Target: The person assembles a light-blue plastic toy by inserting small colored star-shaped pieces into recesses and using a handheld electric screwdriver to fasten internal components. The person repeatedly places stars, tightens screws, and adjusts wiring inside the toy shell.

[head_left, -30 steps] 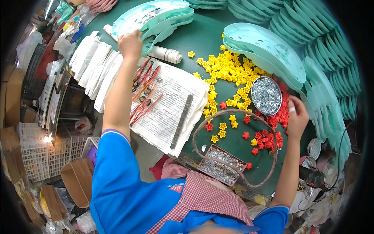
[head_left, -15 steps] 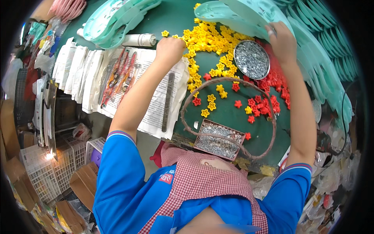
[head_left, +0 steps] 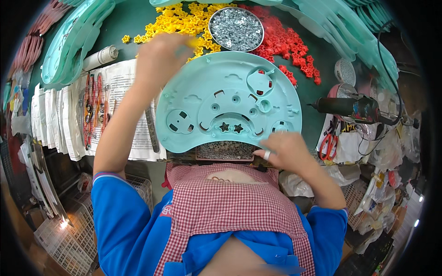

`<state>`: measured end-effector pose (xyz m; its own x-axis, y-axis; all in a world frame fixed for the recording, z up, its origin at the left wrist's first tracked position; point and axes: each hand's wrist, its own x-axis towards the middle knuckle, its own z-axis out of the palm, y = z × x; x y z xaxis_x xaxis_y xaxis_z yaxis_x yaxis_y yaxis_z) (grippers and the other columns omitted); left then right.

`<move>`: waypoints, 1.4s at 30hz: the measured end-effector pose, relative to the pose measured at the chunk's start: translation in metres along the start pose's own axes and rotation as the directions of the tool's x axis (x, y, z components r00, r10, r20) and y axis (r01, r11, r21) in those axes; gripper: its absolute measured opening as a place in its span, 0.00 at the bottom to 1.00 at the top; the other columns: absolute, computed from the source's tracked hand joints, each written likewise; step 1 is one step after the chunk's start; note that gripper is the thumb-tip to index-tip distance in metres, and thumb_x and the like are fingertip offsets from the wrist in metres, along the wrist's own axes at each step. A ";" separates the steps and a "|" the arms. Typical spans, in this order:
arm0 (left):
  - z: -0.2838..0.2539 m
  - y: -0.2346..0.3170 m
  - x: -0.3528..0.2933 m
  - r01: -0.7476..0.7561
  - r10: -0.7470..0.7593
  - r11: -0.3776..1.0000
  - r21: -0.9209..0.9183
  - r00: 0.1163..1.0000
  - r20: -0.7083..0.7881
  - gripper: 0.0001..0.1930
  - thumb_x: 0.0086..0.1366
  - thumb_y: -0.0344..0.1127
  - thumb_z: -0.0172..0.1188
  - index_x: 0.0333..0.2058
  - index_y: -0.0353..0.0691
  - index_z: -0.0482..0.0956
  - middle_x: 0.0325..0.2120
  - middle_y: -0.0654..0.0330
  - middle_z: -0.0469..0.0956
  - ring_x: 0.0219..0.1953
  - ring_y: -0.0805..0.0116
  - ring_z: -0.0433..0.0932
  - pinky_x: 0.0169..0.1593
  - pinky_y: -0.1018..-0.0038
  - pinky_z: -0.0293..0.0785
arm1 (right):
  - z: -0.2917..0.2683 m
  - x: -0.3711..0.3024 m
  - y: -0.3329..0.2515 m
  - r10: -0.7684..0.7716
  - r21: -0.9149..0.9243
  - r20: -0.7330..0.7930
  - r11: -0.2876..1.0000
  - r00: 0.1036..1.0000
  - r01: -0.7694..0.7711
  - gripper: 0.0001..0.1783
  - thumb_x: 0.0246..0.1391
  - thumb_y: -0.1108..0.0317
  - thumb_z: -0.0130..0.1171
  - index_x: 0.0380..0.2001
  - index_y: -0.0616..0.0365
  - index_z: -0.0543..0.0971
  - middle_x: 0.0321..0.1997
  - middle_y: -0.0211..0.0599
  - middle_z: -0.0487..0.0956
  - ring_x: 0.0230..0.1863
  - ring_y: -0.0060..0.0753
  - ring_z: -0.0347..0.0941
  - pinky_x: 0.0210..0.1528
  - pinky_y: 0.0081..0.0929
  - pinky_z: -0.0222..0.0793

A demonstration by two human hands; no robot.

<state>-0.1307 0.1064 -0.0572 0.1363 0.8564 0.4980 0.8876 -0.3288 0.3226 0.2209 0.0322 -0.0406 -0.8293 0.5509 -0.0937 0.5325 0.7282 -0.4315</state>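
A crescent-shaped teal plastic panel (head_left: 218, 73) lies in front of me, its moulded inner side up, with posts, slots and two star-shaped holes near its inner curve. My left hand (head_left: 161, 60), smeared by motion, is over the panel's upper left edge. A blurred yellow star piece (head_left: 191, 43) shows at its pinched fingertips. My right hand (head_left: 287, 149), a ring on one finger, closes around the panel's lower right corner; its fingertips are partly blurred. Under the panel's near edge, a tray of small metal parts (head_left: 225, 152) is partly covered.
Yellow stars (head_left: 168, 20) and red stars (head_left: 287, 43) heap behind the panel, around a round dish of metal parts (head_left: 236, 28). A power screwdriver (head_left: 350, 109) and red-handled scissors (head_left: 328, 146) are at right. Papers with red-wired parts (head_left: 94, 106) lie left; more teal panels (head_left: 76, 41) stand beyond.
A teal panel has come down in front of me, over the tray. My right hand has moved from the far panels to its near corner. My left hand now has a yellow star.
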 end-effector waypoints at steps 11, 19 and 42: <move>0.022 0.054 -0.057 -0.559 0.783 0.609 -0.563 0.535 0.317 0.11 0.51 0.34 0.57 0.34 0.45 0.81 0.37 0.67 0.79 0.44 0.67 0.75 0.44 0.72 0.74 | -0.016 0.106 0.151 0.546 0.038 -0.208 0.833 0.811 -0.552 0.13 0.49 0.69 0.62 0.39 0.55 0.85 0.40 0.44 0.83 0.41 0.42 0.80 0.46 0.34 0.74; 0.031 0.063 -0.057 -0.498 0.700 0.711 -0.496 0.566 0.435 0.05 0.48 0.33 0.61 0.27 0.43 0.80 0.27 0.69 0.76 0.36 0.67 0.74 0.39 0.69 0.74 | -0.019 0.115 0.154 0.543 -0.095 -0.107 0.829 0.833 -0.552 0.18 0.46 0.65 0.63 0.43 0.57 0.83 0.38 0.44 0.84 0.40 0.41 0.81 0.45 0.34 0.74; 0.032 0.146 -0.155 -0.334 0.322 0.942 -0.044 0.853 0.410 0.03 0.49 0.34 0.58 0.25 0.46 0.76 0.21 0.69 0.66 0.21 0.78 0.72 0.19 0.80 0.70 | 0.029 0.072 0.029 -0.255 0.165 -0.085 0.950 0.963 0.266 0.07 0.41 0.74 0.67 0.27 0.53 0.81 0.38 0.28 0.74 0.44 0.36 0.70 0.53 0.37 0.64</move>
<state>-0.0081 -0.0615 -0.1134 0.5824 0.7883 0.1987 0.7709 -0.6131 0.1726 0.1717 0.0806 -0.0861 -0.9204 0.3791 0.0960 0.2568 0.7710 -0.5827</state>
